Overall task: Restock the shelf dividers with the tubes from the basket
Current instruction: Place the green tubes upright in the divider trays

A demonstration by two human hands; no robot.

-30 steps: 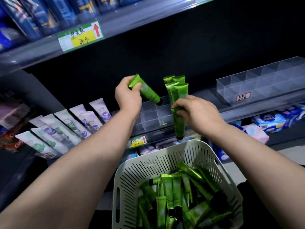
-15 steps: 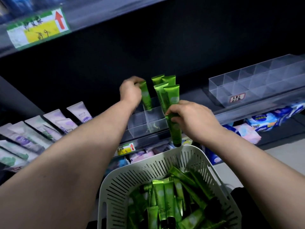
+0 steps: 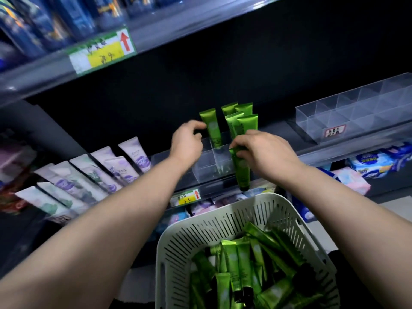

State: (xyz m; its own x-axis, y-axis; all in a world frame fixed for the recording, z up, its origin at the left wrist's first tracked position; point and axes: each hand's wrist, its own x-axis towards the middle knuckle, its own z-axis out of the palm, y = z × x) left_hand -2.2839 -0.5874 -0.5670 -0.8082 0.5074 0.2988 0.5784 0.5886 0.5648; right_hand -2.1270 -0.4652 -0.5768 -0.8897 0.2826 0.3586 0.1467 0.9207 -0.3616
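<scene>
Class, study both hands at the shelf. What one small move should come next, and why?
Probably the left hand should draw back from the single tube and take another from the bunch in the right hand. That tube already stands upright in the clear divider, the compartments beside it look empty, and the right hand grips several tubes.

Retail shop aisle, toiletries/cosmetics section.
Shelf edges (image 3: 178,30) carry yellow-green price tags (image 3: 102,52) w/ red arrows; pale tubes (image 3: 89,175) faced in rows, clear plastic dividers (image 3: 356,108) w/ a label, blue packs (image 3: 44,18) above, wrapped goods (image 3: 367,161) below — plus a basket (image 3: 200,230) of green tubes (image 3: 234,264).
</scene>
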